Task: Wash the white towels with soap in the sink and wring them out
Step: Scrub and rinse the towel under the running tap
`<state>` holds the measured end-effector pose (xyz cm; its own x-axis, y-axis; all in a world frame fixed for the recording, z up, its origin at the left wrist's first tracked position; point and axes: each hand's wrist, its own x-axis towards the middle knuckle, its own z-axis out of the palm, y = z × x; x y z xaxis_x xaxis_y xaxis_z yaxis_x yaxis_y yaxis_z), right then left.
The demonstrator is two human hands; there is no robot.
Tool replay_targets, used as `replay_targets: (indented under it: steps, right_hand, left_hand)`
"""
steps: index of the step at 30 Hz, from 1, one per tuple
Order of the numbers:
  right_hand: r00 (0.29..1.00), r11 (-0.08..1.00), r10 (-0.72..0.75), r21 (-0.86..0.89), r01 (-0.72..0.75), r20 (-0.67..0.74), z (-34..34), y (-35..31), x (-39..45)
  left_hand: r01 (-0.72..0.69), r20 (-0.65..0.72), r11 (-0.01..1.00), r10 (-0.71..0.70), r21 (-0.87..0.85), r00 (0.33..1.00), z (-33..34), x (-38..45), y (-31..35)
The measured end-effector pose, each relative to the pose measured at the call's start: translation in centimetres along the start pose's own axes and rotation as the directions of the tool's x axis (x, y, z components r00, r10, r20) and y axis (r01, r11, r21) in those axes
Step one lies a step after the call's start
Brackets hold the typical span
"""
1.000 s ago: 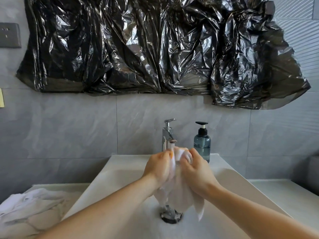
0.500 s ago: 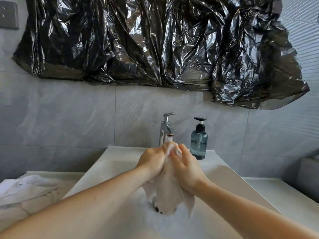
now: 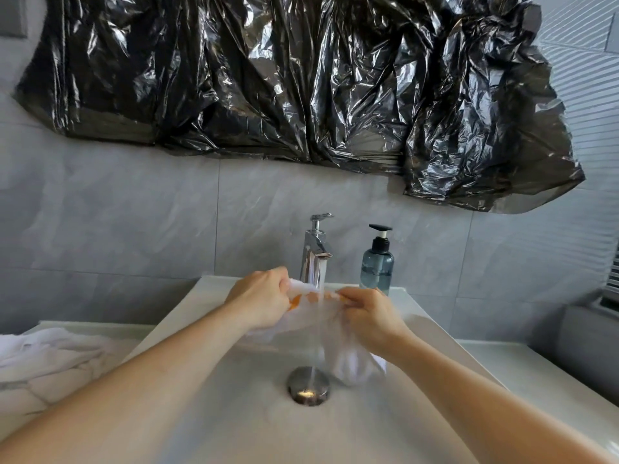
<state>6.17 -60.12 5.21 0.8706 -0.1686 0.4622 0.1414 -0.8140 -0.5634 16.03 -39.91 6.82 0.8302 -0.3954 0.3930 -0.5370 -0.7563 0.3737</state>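
Both hands hold 1 white towel (image 3: 318,316) stretched over the sink (image 3: 214,413), under the running tap (image 3: 315,252). The left hand (image 3: 259,298) pinches the towel's left end; the right hand (image 3: 370,316) grips the right end with fingers curled shut. The towel's loose tail hangs blurred, just right of the drain (image 3: 308,385). The soap bottle (image 3: 377,262) stands on the back rim just beside the tap, close behind the right hand. More towels (image 3: 43,360) lie heaped on the left counter. The near basin and right counter (image 3: 536,373) lie open.
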Motion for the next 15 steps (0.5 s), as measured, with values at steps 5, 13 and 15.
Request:
replay_targets:
  steps: [5,13,15]
  right_hand:
    - [0.923,0.978,0.206,-0.031,-0.207,0.324,0.4,-0.4,-0.6]
    - [0.829,0.928,0.332,-0.315,-0.201,0.449,1.3,1.1,-1.4]
    - [0.853,0.924,0.328,-0.328,-0.199,0.406,2.0,1.7,-1.1]
  left_hand:
    - [0.057,0.309,0.996,-0.077,0.073,0.948,0.0,-1.4,-0.3]
    - [0.156,0.638,0.986,-0.158,0.059,0.754,1.1,-2.3,1.4]
    - [0.081,0.621,0.993,-0.12,0.091,0.774,1.7,-2.5,1.8]
